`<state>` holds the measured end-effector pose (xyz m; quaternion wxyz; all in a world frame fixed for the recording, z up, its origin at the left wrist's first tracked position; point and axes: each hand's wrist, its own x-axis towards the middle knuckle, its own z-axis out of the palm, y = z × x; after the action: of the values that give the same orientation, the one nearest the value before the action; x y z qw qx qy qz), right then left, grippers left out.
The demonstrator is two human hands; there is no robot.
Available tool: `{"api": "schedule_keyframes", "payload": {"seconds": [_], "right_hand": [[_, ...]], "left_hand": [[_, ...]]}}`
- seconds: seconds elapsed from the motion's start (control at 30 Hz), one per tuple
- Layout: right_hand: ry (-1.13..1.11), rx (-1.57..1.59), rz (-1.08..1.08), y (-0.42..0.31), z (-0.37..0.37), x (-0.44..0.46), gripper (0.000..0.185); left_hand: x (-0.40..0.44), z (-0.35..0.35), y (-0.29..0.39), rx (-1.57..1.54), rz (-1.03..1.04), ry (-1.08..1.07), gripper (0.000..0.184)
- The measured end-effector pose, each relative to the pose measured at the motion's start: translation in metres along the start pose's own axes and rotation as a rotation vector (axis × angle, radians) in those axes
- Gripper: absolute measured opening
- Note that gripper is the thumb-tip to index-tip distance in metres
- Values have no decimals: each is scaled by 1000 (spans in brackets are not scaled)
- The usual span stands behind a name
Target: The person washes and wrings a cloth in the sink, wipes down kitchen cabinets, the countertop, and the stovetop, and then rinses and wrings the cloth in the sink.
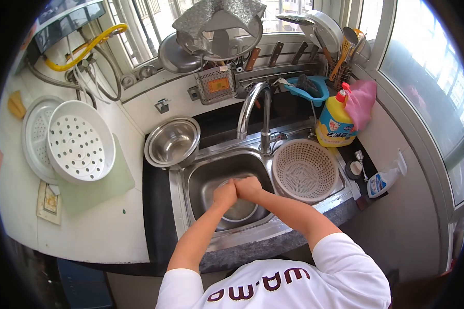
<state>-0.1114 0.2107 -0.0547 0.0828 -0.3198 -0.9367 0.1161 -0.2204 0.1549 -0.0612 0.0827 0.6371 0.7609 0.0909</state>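
Observation:
Both of my hands are together over the steel sink [196,180], closed and touching each other. My left hand [225,194] is curled into a fist, and whatever it may hold is hidden. My right hand [249,189] is closed against it, its fingers turned away from the camera. Below them, a round metal bowl [241,212] sits in the sink and seems to hold cloudy water. The curved faucet [265,108] rises behind the sink; no stream shows from its spout.
A beige plastic colander [304,170] sits to the right, with a yellow detergent bottle [336,123], pink cloth [362,103] and spray bottle [384,180] beyond. Stacked steel bowls [172,141] stand left. A white perforated steamer tray [81,141] leans on the left wall.

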Motion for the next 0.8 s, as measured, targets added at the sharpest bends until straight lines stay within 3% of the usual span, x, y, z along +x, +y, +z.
{"api": "schedule_keyframes", "payload": {"seconds": [0.03, 0.1, 0.13, 0.2, 0.23, 0.37, 0.43, 0.47, 0.53, 0.63, 0.7, 0.73, 0.77, 0.8], "right_hand": [[-5, -3, -19, -6, -3, 1, 23], [-246, 88, 232, -18, -2, -2, 26], [-266, 84, 214, -19, 7, -1, 26], [-206, 407, 375, -19, 25, 5, 33], [-150, 483, 312, -21, 27, 5, 33], [-77, 814, 243, -27, 29, 5, 18], [-356, 1295, 503, -42, -4, 3, 10], [-359, 1289, 503, -47, -15, 6, 10], [-390, 1541, 564, -52, -29, 8, 25], [-521, 1722, 259, -48, -80, 2, 18], [-521, 1790, 69, -43, -104, -6, 13], [-512, 1812, -35, -39, -110, -8, 14], [-523, 1811, -47, -31, -97, -9, 14], [-480, 2011, 54, -19, -67, -13, 24]], "left_hand": [[-1, 0, -5, -4, -18, 8, 23], [-4, 5, -16, 171, 191, 33, 20], [-6, 4, -19, 161, 167, 30, 20], [-5, 0, -29, 272, 443, 222, 11], [-2, -3, -34, 303, 525, 283, 10], [6, -20, -48, 337, 733, 408, 6], [6, -30, -52, 316, 756, 445, 6], [7, -37, -53, 301, 790, 486, 6], [8, -59, -50, 335, 769, 533, 6], [-1, -109, -37, 224, 697, 520, 15], [-7, -138, -28, -156, 469, 522, 26], [-10, -136, -26, -149, 459, 526, 26], [-16, -132, -22, -431, 259, 575, 29], [-23, -124, -19, -710, 51, 620, 32]]}}
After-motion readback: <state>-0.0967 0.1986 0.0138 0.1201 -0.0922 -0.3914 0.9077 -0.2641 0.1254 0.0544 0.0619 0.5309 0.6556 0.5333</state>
